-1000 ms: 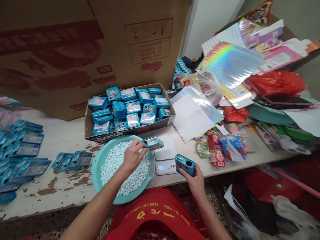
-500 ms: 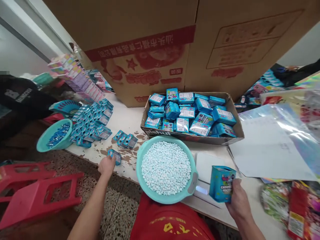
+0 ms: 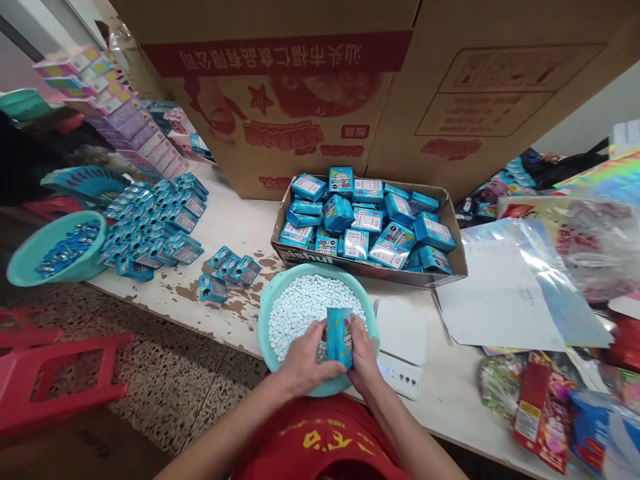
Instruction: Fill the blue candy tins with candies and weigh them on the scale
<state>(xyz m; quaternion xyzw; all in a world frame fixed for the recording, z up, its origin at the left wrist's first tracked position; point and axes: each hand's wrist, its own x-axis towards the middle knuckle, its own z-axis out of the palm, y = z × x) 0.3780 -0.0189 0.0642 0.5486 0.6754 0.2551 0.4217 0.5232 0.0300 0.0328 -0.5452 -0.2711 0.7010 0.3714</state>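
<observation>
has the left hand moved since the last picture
Yes, to the right. Half a second ago it was left of the bowl; now the left hand is over the bowl, at the blue box.

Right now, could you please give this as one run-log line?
left hand: holding blue box | right hand: holding same box | box: over bowl of candies | scale: beside bowl

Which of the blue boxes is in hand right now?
The held box over the basin of pale pellets, between the left hand and right hand; neither touches the carton boxes or the table boxes at left.
</observation>
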